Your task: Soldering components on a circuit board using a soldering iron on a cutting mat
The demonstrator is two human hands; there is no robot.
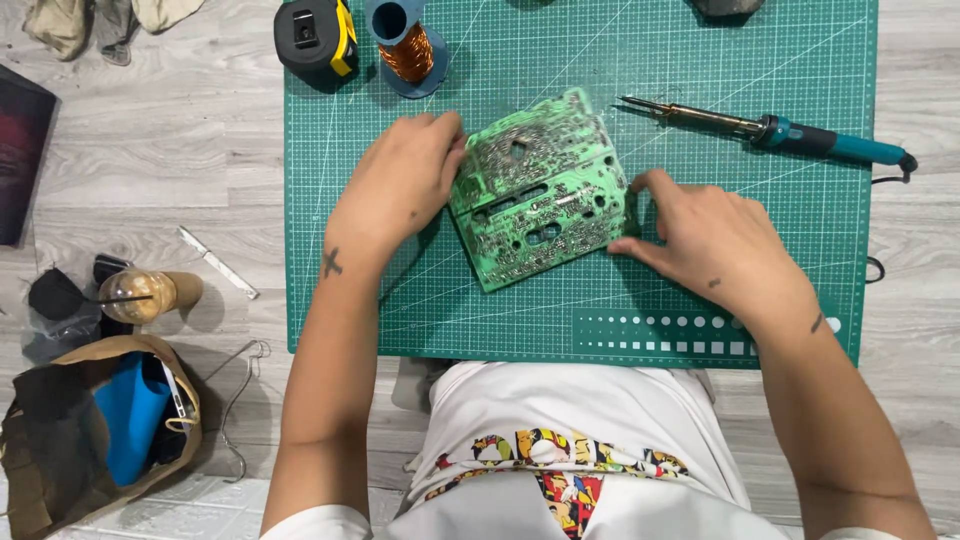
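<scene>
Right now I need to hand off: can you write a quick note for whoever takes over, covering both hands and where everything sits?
Left hand: fingers grip the left edge of the green circuit board.
Right hand: fingers pinch the board's right edge.
Board: solder side up, tilted, over the green cutting mat.
Soldering iron: lying untouched on the mat, upper right.
Copper wire spool and tape measure: mat's top-left edge.
Done: board in both hands. Left: no soldering visible yet.
</scene>
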